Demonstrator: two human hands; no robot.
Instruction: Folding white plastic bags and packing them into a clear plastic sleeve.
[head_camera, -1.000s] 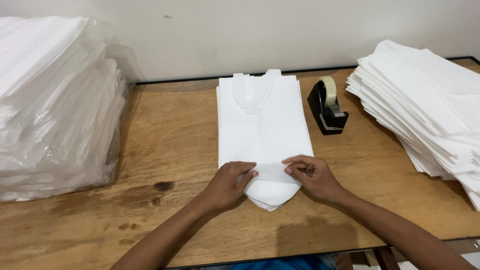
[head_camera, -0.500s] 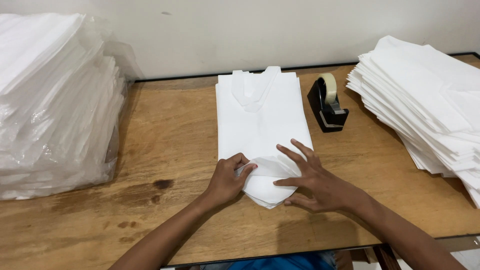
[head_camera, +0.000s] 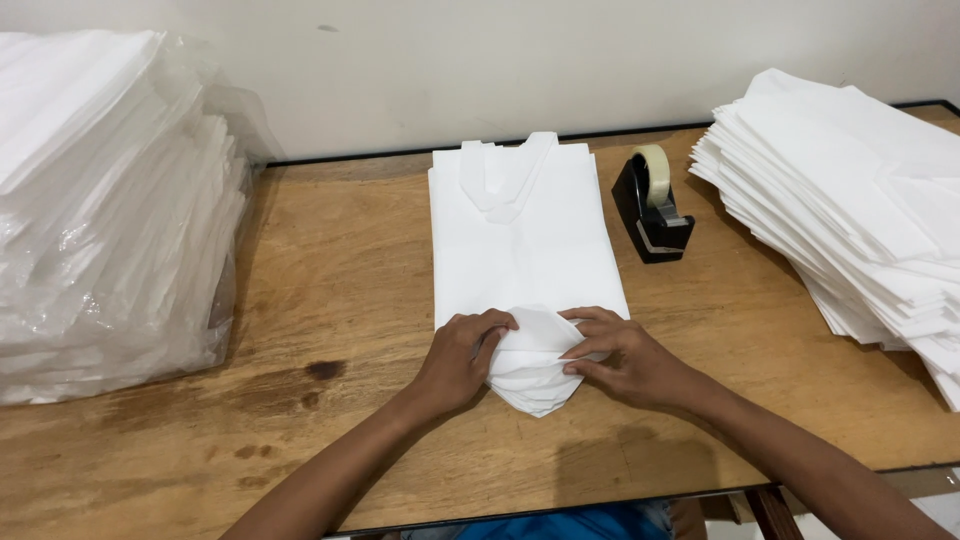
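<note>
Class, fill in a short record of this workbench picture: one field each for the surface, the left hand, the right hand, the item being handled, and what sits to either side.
surface: wooden table against a pale wall
left hand: left hand grips the near end of the bag stack from its left side
right hand: right hand presses the same end from the right
item handled: stack of white bags, near end folded up into a bundle
left side: wrapped white piles in clear plastic
right side: black tape dispenser; loose white pile
</note>
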